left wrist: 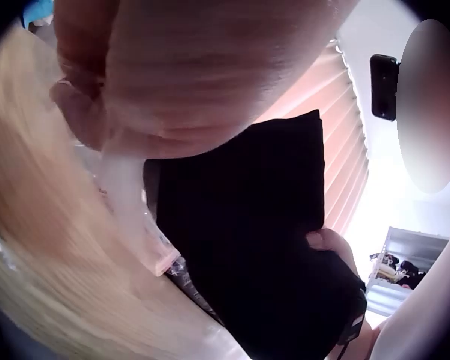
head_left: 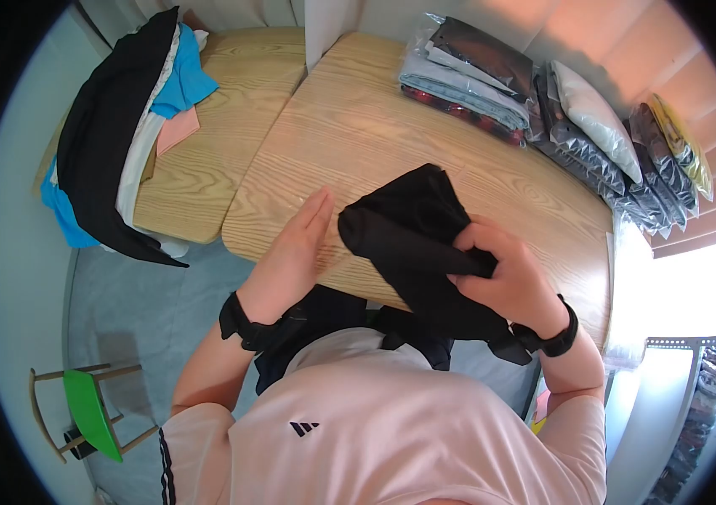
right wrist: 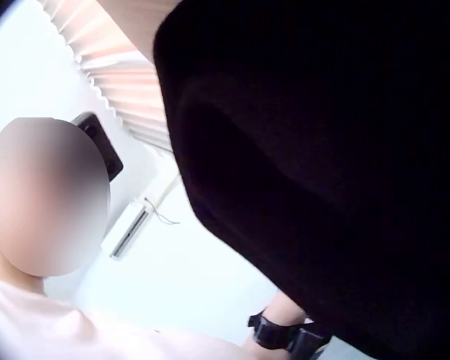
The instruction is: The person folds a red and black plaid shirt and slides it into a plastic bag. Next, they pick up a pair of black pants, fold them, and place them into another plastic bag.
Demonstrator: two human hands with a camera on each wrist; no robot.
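My right hand (head_left: 505, 265) grips a black piece of fabric (head_left: 408, 219), thumb and fingers curled into its folds. The bundle hangs over the wooden table (head_left: 282, 168), and its lower end drops toward my lap. On its other side my left hand (head_left: 295, 240) is held flat with straight fingers, a small gap from the cloth. In the left wrist view that left hand (left wrist: 187, 75) fills the top, with the dark fabric (left wrist: 240, 225) behind it. The same cloth (right wrist: 330, 165) covers most of the right wrist view and hides the right hand there.
Along the table's back right edge lie clear-bagged folded garments (head_left: 463, 93) and a row of more packets (head_left: 593, 126). A second table (head_left: 240, 93) at left bears a heap of clothes with a black garment (head_left: 105, 135) on top. A green chair (head_left: 93, 412) stands lower left.
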